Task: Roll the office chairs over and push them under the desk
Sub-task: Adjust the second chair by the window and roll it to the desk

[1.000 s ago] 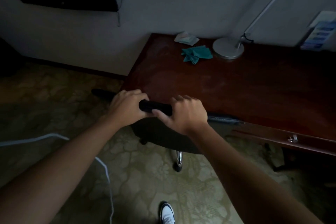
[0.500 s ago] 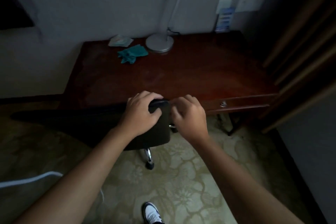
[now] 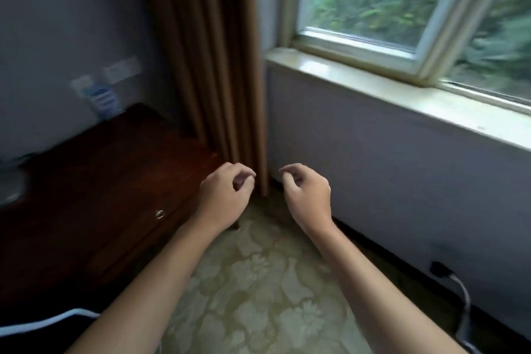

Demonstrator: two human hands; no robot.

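Observation:
The dark red wooden desk (image 3: 100,175) fills the left side, its drawer knob (image 3: 159,213) facing me. No office chair shows in this view. My left hand (image 3: 227,195) hovers over the desk's right front corner with its fingers loosely curled and nothing in them. My right hand (image 3: 306,195) hangs level with it, a short gap to the right, also loosely curled and holding nothing. Both forearms reach in from the bottom edge.
A brown curtain (image 3: 212,66) hangs in the corner behind the desk. A window (image 3: 402,8) over a pale sill (image 3: 373,80) runs along the right wall. A plugged-in cable (image 3: 459,296) drops at lower right. Patterned carpet (image 3: 258,296) lies between desk and wall. A white cord (image 3: 43,322) crosses the lower left.
Both hands have let go of the black chair back and lifted free. The view has swung right, from the desk and chair to the curtain and window; the chair has left the frame.

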